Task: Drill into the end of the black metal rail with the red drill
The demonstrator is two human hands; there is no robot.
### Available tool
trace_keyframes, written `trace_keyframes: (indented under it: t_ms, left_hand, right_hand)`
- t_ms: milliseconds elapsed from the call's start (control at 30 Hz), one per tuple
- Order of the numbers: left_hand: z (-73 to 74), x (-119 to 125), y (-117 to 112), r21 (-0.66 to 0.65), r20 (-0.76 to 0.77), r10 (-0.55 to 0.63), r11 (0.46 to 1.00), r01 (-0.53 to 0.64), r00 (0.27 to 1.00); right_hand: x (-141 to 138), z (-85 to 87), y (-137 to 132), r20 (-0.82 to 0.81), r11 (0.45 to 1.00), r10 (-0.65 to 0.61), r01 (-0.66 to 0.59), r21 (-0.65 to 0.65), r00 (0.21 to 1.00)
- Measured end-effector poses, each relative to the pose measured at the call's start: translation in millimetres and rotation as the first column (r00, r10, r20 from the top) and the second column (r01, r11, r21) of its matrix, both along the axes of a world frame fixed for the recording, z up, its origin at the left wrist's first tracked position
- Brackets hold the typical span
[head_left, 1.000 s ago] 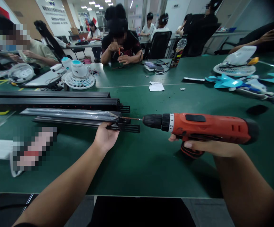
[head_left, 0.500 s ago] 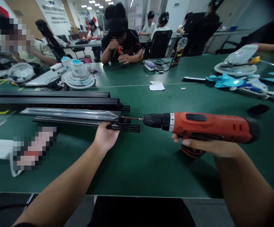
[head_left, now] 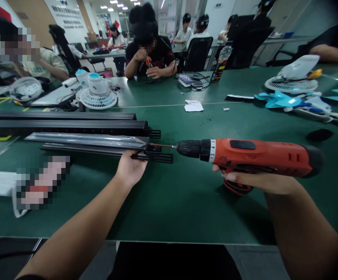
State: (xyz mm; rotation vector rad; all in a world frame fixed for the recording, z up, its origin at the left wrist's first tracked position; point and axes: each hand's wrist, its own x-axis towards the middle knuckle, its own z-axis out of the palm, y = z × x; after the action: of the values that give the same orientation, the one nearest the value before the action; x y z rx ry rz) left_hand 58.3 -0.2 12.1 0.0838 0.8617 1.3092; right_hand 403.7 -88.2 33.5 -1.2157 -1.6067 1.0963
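Note:
My right hand is wrapped round the handle of a red and black cordless drill, which lies level and points left. Its long thin bit reaches the right end of a long black metal profile partly covered in clear film. Whether the tip sits in a screw is hidden. My left hand grips that profile near its end from below and in front, fingers tucked underneath. A slotted black bracket sticks out to the right of the end, just beyond my left hand.
Two more black profiles lie behind. White fan parts stand at the back left, blue fan blades at the right. A paper scrap and a bottle are farther back. A co-worker sits opposite.
Almost nothing differs. The drill's rear end appears very slightly farther right; both hands keep their grip and the bit stays at the profile's end.

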Motion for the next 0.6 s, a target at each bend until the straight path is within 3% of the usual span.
trace_keyframes:
  t_ms: [167, 333, 600]
  left_hand:
    - [-1.7, -1.5, 0.9, 0.007, 0.01, -0.015, 1.0, 0.015, 1.0]
    - [-6.8, -4.3, 2.5, 0.049, -0.005, -0.039, 0.998, 0.039, 0.999]
    - [-8.2, -4.3, 3.1, 0.037, -0.008, -0.031, 0.999, 0.032, 0.999]
  right_hand:
    - [0.1, 5.0, -0.9, -0.001, 0.992, 0.078, -0.078, -0.096, 0.997]
    - [-1.9, 2.9, -1.8, -0.009, 0.997, 0.037, -0.038, -0.071, 0.999]
    - [3.6, 3.2, 1.1, 0.016, 0.991, 0.011, -0.009, -0.136, 1.0]
